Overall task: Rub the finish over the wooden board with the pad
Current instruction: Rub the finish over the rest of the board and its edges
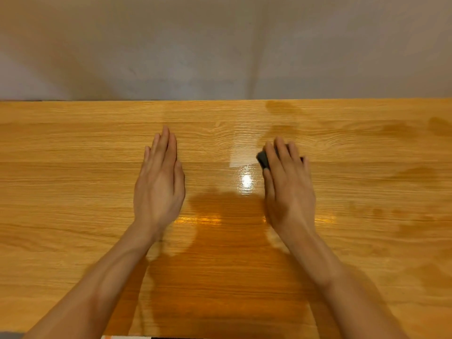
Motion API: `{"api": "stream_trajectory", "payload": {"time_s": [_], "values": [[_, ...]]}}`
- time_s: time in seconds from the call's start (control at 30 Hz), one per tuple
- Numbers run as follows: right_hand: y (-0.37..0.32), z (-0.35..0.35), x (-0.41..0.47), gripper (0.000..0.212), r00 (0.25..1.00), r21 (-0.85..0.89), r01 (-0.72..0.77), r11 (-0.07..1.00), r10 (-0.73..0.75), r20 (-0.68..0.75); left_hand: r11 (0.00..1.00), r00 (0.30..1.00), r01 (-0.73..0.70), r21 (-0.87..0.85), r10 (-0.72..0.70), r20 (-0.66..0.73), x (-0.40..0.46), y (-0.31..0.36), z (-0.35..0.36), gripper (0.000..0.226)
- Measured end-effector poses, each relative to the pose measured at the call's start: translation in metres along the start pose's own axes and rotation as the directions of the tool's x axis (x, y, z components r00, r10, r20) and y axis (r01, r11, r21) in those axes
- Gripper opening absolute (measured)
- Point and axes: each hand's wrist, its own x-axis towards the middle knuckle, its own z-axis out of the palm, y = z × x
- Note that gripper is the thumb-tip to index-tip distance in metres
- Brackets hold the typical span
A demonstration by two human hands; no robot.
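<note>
The pad (263, 159) is small, dark and looks soft and light, so it should squash and slide easily under flat pressure; taking it from above with fingers draped over it seems right. It lies on the board (73, 192) right of the middle, nearer the far edge than the near one, mostly covered by the right hand (288, 182), whose fingers curl over it and press it down. Wet, glossy finish darkens the board between the arms, likely slippery. The left hand (160, 182) rests flat on drier wood, fingers straight and together, seemingly steadying the board.
</note>
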Motion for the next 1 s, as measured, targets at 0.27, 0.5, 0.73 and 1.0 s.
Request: {"api": "stream_trajectory", "payload": {"time_s": [0.27, 0.5, 0.73, 1.0], "values": [[-0.004, 0.003, -0.012, 0.045, 1.000, 0.092, 0.026, 0.995, -0.025, -0.016, 1.000, 1.000, 0.018, -0.011, -0.017, 0.010, 0.000, -0.001, 0.001, 0.054], [-0.019, 0.004, -0.003, 0.045, 0.989, 0.051, 0.122, 0.991, -0.126, 0.071, 0.999, 0.999, -0.031, -0.016, 0.031, -0.023, 0.003, -0.001, -0.001, 0.053], [-0.035, 0.016, 0.016, 0.046, 0.999, 0.034, 0.045, 0.998, -0.045, 0.010, 1.000, 1.000, 0.001, 0.009, -0.001, -0.017, 0.002, 0.002, -0.001, 0.052], [-0.057, 0.023, 0.023, 0.046, 0.994, 0.012, 0.079, 0.997, -0.079, 0.076, 0.999, 0.999, 0.016, 0.045, -0.018, 0.046, 0.008, 0.000, 0.001, 0.058]]}}
